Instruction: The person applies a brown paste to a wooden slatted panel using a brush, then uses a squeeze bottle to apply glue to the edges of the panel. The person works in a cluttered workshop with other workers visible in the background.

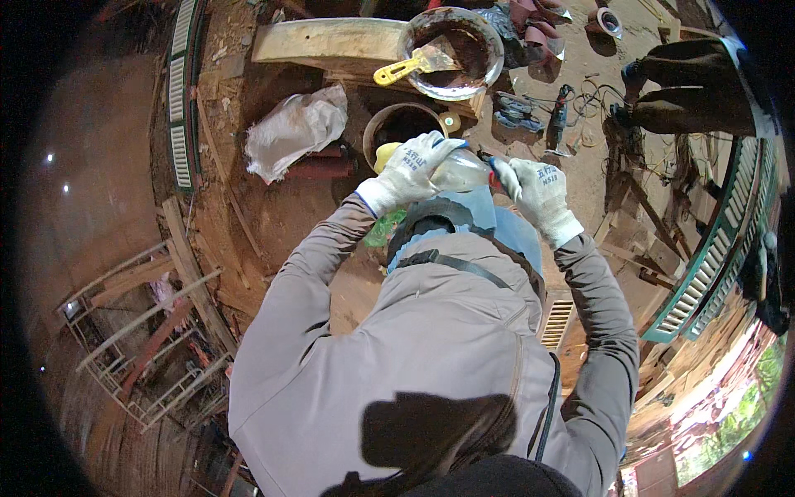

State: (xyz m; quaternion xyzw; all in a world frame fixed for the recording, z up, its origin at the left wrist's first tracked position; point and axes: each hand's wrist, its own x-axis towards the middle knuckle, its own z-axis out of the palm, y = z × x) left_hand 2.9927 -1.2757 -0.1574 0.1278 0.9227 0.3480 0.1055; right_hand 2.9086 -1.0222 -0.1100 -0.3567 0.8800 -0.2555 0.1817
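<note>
Over the knees in light blue trousers, holds with the left hand, in a white knitted glove, a translucent, rounded, plastic-looking object. With the right hand, gloved likewise, grips a red-and-black tool, mostly hidden, at the right end of that object; touching or apart, cannot tell. Beside the left glove, shows also a yellow rounded piece, partly covered.

Just beyond, see a round brown open pot with dark inside, and on its left a crumpled white plastic sack. Farther, see a large round white bucket, stained brown inside, with a yellow-handled scraper across its rim; to its left, a long pale wooden beam. To the right, notice a dark corded power tool on the ground, then another person's dark-trousered legs.
</note>
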